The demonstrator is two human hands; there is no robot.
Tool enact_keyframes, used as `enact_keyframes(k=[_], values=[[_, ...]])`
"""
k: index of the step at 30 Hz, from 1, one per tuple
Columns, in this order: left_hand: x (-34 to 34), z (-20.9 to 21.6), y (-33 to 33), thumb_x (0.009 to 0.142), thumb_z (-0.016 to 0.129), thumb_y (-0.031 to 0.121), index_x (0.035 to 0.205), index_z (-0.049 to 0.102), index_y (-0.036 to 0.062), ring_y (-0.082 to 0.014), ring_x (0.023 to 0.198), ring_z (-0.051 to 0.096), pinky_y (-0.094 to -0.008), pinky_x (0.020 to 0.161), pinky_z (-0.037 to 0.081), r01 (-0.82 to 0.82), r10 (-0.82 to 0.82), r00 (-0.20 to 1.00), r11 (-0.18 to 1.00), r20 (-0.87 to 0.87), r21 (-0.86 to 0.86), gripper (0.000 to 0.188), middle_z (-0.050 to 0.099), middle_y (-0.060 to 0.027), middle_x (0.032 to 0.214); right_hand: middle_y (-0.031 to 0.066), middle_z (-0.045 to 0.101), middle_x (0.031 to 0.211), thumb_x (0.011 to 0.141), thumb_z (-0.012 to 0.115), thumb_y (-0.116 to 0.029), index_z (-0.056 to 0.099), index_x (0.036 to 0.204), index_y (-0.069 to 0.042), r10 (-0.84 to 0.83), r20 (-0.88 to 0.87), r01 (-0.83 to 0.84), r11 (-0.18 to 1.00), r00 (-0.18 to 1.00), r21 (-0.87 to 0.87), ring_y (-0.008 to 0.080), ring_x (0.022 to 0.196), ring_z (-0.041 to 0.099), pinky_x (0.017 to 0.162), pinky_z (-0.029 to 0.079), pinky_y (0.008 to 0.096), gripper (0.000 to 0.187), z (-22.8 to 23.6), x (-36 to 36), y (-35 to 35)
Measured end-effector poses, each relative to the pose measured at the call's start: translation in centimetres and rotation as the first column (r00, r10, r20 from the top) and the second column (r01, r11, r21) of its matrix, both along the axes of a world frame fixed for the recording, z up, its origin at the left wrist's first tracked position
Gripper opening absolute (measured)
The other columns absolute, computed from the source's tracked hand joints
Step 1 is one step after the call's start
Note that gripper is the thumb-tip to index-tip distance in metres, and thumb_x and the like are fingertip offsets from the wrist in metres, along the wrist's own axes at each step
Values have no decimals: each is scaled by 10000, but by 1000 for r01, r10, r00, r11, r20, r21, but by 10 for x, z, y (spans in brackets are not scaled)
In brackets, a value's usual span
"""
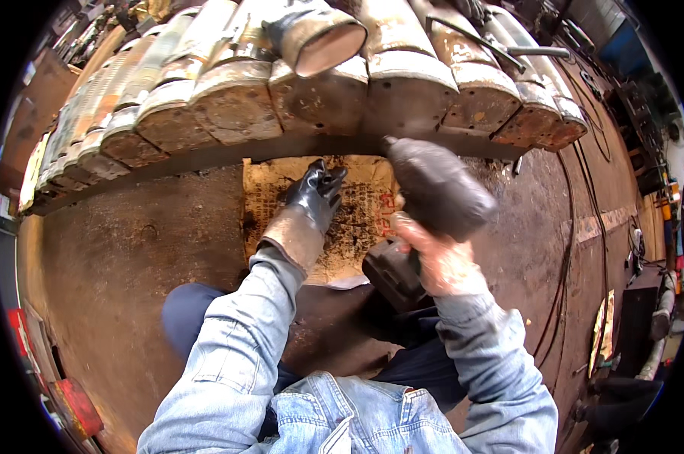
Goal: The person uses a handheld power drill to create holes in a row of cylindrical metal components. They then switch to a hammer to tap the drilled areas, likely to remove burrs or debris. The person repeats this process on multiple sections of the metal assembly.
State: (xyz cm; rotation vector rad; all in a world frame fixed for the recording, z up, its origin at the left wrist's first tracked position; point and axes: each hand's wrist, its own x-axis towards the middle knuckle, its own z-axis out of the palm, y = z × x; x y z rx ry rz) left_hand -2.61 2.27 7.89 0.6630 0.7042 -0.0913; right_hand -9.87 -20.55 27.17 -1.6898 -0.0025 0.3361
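Note:
My right hand [436, 257], bare, is wrapped round the handle of a dark cordless impact wrench [444, 189] with a bulky battery at its base. The tool is blurred, and its nose points up and left toward the flanged ends of a row of rusty metal cylinders [319, 98]. My left hand [312, 200] wears a black-coated glove with a pale cuff. Its fingers are curled together above a stained cardboard sheet [270, 181]; whatever they may hold is too small to make out. Another glove [319, 45] rests on top of the cylinders, cuff toward me.
Bent metal bars [478, 45] lie across the cylinders at the right. Black cables [573, 250] run along the brown floor [145, 250] on that side. At the lower left stands a red object [77, 408]. Tools and clutter line the right edge.

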Motion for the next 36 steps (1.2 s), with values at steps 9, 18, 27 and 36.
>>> enact_keyframes(k=[9, 18, 27, 36], values=[[-50, 148, 29, 1059, 426, 489, 1269, 624, -44, -336, 1207, 599, -488, 1075, 453, -84, 112, 941, 992, 321, -98, 607, 652, -204, 1290, 24, 630, 701, 895, 717, -304, 679, 860, -47, 307, -18, -307, 945, 952, -115, 122, 685, 593, 661, 471, 316, 262, -10, -16, 58], [-83, 162, 52, 1068, 381, 439, 1234, 642, -57, -325, 1091, 655, -471, 1006, 521, -138, 176, 931, 981, 321, -137, 585, 693, -192, 1187, 78, 625, 900, 896, 635, -184, 668, 1033, -135, 578, 227, -435, 772, 784, -465, 243, 852, 627, 733, 496, 378, 149, -9, -34, 106], [-97, 159, 75, 1046, 502, 413, 1197, 652, -43, -348, 920, 685, -516, 828, 601, -23, 31, 982, 999, 184, -43, 503, 694, -182, 1116, 85, 618, 1386, 1047, 527, -78, 507, 1446, -83, 541, -154, -131, 452, 827, 882, 204, 1275, 600, 1053, 498, 358, 399, -25, -22, 127], [-97, 163, 77, 1060, 537, 311, 1161, 653, -15, -335, 950, 696, -463, 878, 606, -85, 95, 983, 994, 157, -72, 360, 709, -182, 1104, 165, 709, 1111, 986, 618, -283, 603, 1287, -73, 463, 540, -472, 872, 703, -133, 330, 1041, 694, 905, 549, 401, 367, -117, 20, 128]])
